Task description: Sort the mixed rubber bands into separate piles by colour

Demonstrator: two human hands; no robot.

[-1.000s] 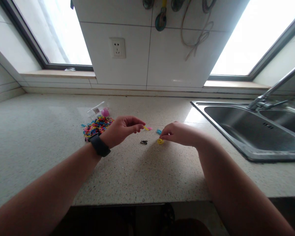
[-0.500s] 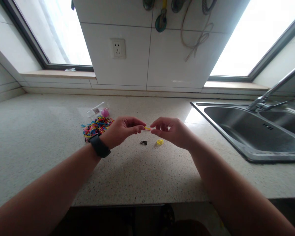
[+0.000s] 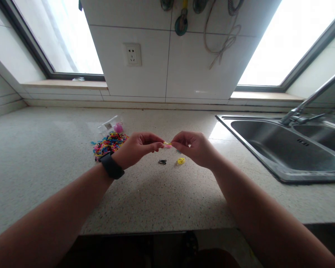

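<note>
My left hand (image 3: 146, 144) pinches one end of a small yellow rubber band (image 3: 167, 143) between thumb and fingertips. The opposite end is in the closed fingertips of my right hand (image 3: 191, 146), so the band spans the short gap between both hands. Just under it shows a small pink band (image 3: 168, 146), close to the left fingertips; how the two are joined is too small to tell. Below the hands, on the counter, lie a little group of black bands (image 3: 162, 162) and a cluster of yellow bands (image 3: 181, 160). A dark watch sits on my left wrist.
A heap of multicoloured rubber bands (image 3: 107, 144) lies left of my left hand, partly hidden by it. Behind that are a clear plastic bag (image 3: 108, 124) and a pink ball-like item (image 3: 118, 127). A steel sink (image 3: 279, 175) with a tap (image 3: 298, 111) is set in at the right.
My right fingers have closed onto the yellow band, where the thumb and finger were apart before. The pink band now shows below the yellow one. My left hand has barely moved.
</note>
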